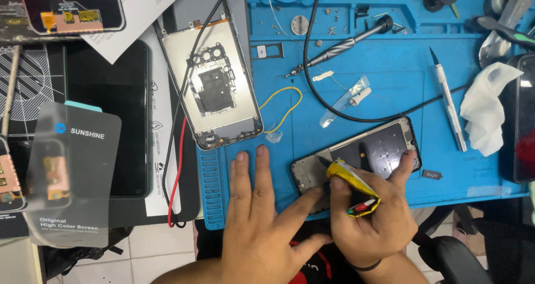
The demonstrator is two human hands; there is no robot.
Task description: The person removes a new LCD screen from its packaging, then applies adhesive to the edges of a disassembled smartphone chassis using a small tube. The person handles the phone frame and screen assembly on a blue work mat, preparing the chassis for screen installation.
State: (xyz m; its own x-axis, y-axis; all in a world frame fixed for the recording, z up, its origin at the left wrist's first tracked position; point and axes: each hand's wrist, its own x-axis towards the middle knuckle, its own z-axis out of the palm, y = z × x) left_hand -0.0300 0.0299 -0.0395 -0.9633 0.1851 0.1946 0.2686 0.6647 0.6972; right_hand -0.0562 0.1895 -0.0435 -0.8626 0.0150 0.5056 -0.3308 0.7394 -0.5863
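While the left hand (pixel 262 217) lies flat, fingers spread, on the blue mat (pixel 390 89), its thumb touches the phone frame (pixel 362 156). Right hand (pixel 373 217) fingers pinch a yellow tube (pixel 351 186) over it

Bare hands (pixel 312 217); a thin black band (pixel 362 266) circles the right wrist.

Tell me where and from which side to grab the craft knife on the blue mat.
Take the craft knife by its pale handle around the middle, coming straight down from above. It lies flat and free on the blue mat, the blade tip pointing away toward the far edge, so stay on the lower half, near the white tissue.
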